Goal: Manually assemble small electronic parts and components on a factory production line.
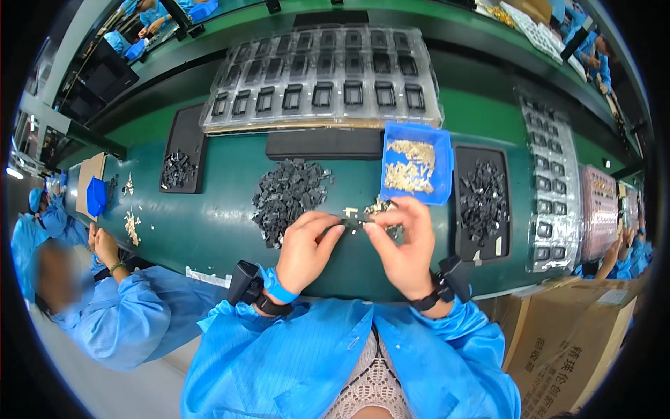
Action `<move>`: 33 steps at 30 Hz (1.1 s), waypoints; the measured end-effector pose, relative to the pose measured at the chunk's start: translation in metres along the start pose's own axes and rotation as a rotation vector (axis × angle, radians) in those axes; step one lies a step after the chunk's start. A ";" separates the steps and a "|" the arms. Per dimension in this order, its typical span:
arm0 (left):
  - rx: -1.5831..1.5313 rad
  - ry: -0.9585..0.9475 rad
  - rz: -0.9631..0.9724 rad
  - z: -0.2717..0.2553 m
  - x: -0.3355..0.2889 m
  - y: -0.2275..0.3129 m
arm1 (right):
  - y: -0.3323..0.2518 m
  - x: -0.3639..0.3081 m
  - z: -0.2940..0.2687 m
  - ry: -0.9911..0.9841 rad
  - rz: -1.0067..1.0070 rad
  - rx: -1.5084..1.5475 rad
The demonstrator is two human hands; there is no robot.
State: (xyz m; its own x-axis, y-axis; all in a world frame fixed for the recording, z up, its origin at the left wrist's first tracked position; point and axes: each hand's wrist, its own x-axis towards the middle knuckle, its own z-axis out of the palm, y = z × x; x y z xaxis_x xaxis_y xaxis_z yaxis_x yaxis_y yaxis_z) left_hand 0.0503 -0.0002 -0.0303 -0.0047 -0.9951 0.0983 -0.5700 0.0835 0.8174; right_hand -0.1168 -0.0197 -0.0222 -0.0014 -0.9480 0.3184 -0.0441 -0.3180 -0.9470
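Between my two hands, over the green table, is a small black plastic part (356,221). My left hand (307,246) pinches its left end between thumb and forefinger. At its right end, the thumb and forefinger of my right hand (405,241) close on it too. Just left of the part lies a heap of black plastic pieces (287,199). Beyond my right hand stands a blue bin (440,192) holding small cream-coloured pieces (409,167). More of these small pieces (380,207) lie loose on the table, partly hidden by my right fingers.
Black trays of dark parts stand at the right (507,244) and far left (197,183). Clear blister trays (436,115) with black frames are stacked at the back. A co-worker (125,307) sits at the left. A cardboard box (558,342) stands at the lower right.
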 end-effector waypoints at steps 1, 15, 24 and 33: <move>-0.004 0.014 0.004 -0.001 -0.001 0.008 | -0.002 -0.004 0.001 0.035 -0.023 -0.022; -1.209 -0.246 -0.370 0.005 0.008 0.030 | -0.014 -0.010 -0.015 -0.009 -0.219 -0.289; -1.151 -0.309 -0.370 -0.001 0.000 0.041 | -0.017 -0.005 -0.028 -0.198 -0.036 0.083; -0.865 -0.122 -0.216 0.001 -0.005 0.053 | -0.032 -0.001 -0.037 -0.139 0.040 -0.070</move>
State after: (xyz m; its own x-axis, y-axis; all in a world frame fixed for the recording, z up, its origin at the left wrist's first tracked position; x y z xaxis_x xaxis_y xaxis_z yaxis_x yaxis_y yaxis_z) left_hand 0.0191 0.0096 0.0123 -0.0847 -0.9882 -0.1275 0.2494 -0.1449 0.9575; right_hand -0.1520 -0.0074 0.0096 0.1339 -0.9542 0.2675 -0.1159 -0.2832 -0.9520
